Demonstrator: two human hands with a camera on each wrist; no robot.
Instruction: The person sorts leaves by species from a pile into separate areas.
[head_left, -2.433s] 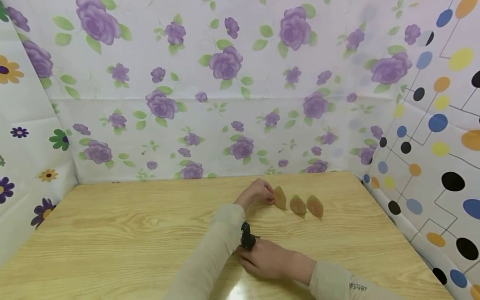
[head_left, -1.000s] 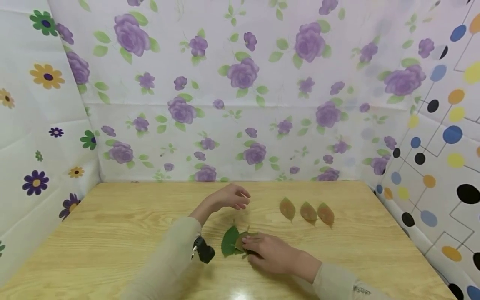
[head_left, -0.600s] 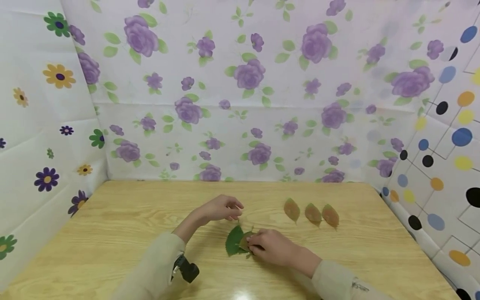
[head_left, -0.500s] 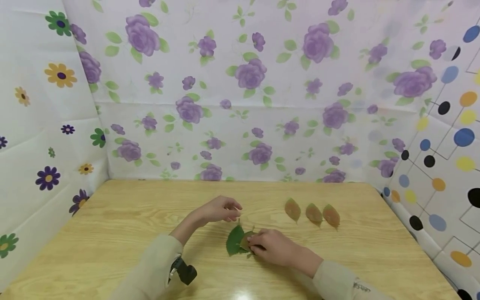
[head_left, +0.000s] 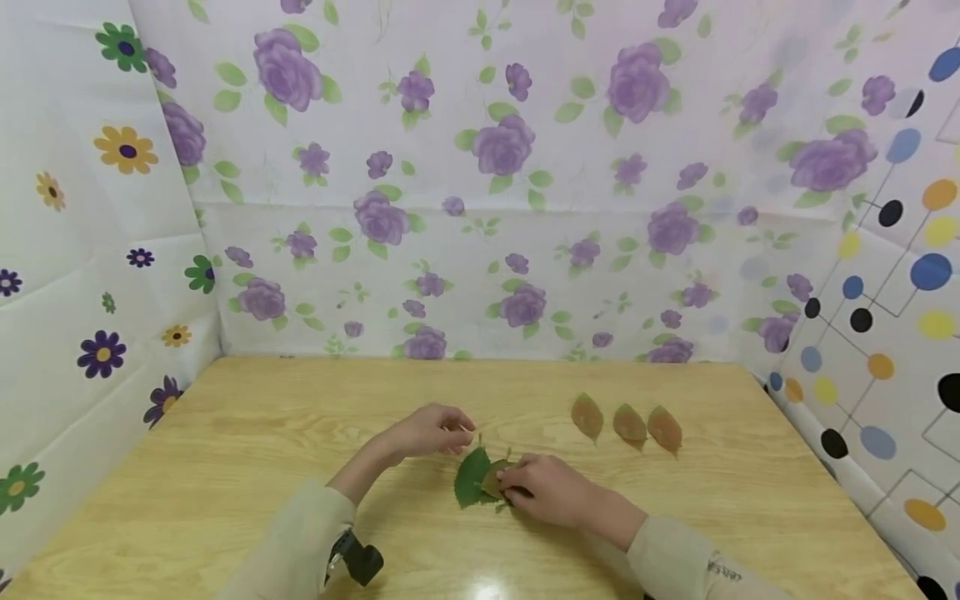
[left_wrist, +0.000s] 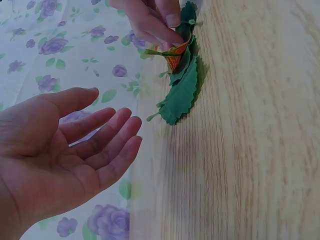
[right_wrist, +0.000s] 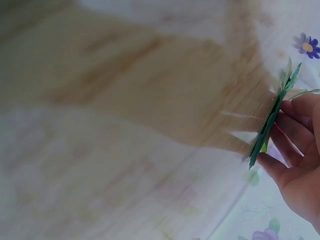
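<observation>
Small green leaves (head_left: 471,477) lie overlapping near the middle of the table, with a brownish-orange leaf (head_left: 492,481) on top. My right hand (head_left: 551,490) pinches this orange leaf, whose edge curls up between the fingers in the left wrist view (left_wrist: 175,59). Part of the pile is covered by that hand. In the right wrist view the fingertips meet the green leaves (right_wrist: 265,135) almost edge-on. Just left of and behind the pile, my left hand (head_left: 423,432) hovers with loose fingers, palm bare in its wrist view, holding nothing.
Three orange-brown leaves with green tips, a left one (head_left: 587,417), a middle one (head_left: 629,424) and a right one (head_left: 664,428), lie in a row at the back right. The wood-grain table (head_left: 300,400) meets a flowered cloth wall (head_left: 450,275) behind; patterned cloths hang at both sides.
My left hand has left the leftmost leaf of the row and drawn back leftward and nearer. My right hand's fingers, flatter on the pile a second ago, now pinch the orange leaf. The head view has shifted.
</observation>
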